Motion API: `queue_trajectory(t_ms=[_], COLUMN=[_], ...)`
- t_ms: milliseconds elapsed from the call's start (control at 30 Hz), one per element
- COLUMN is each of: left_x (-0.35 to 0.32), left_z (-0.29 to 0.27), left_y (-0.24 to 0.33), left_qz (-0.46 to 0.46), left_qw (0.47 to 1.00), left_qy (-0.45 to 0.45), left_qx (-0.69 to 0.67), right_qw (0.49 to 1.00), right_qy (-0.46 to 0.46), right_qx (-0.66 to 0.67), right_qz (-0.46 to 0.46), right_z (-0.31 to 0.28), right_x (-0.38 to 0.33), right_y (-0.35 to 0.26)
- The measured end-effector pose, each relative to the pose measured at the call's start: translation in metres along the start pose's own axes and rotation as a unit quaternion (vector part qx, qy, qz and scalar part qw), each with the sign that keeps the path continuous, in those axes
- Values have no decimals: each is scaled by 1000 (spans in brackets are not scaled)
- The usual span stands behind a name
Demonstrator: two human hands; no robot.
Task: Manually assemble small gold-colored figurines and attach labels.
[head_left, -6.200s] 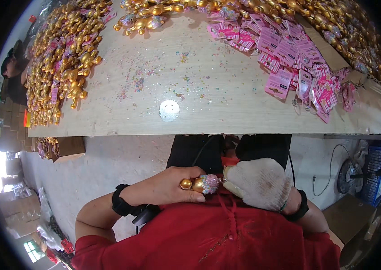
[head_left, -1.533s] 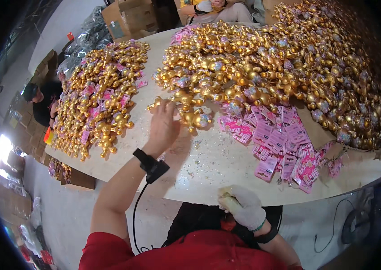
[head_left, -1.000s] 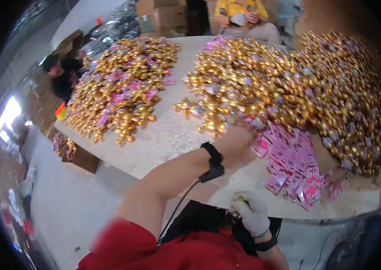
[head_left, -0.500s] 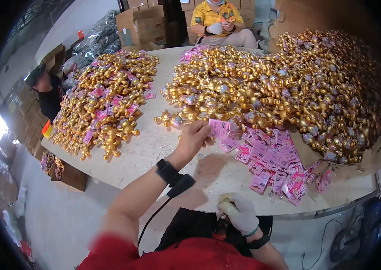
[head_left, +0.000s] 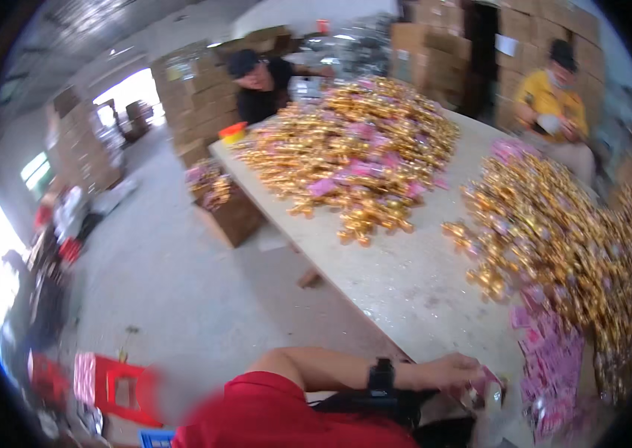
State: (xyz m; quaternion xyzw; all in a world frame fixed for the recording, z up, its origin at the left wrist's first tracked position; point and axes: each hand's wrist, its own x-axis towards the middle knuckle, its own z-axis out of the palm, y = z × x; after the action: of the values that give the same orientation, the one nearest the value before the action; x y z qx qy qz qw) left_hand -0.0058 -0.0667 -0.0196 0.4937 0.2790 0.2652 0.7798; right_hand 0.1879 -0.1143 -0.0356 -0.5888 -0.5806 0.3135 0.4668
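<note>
The left hand pinches a pink card near the table edge; the right hand is blurred, its grip unclear. Open room separates two gold piles.

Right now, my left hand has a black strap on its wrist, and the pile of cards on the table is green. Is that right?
Not quite: the pile of cards on the table is pink, not green, as the head view shows. Your left hand does have a black strap on its wrist.
</note>
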Motion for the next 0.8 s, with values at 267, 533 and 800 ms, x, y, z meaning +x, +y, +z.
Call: queue_trajectory(t_ms=[267,533,800], left_x=[-44,-78,-86], left_z=[-21,-28,-18], left_y=[-15,-2,2], left_qz=[142,185,195], left_qw=[968,924,834], left_qy=[84,115,143], left_qx=[188,313,497], right_qw=[980,994,993], right_qy=[4,-96,-100], right_qx=[-135,50,-43], right_qz=[-146,11,-35], right_z=[31,45,29], right_x=[-17,-29,-40], right_y=[-92,-110,-91])
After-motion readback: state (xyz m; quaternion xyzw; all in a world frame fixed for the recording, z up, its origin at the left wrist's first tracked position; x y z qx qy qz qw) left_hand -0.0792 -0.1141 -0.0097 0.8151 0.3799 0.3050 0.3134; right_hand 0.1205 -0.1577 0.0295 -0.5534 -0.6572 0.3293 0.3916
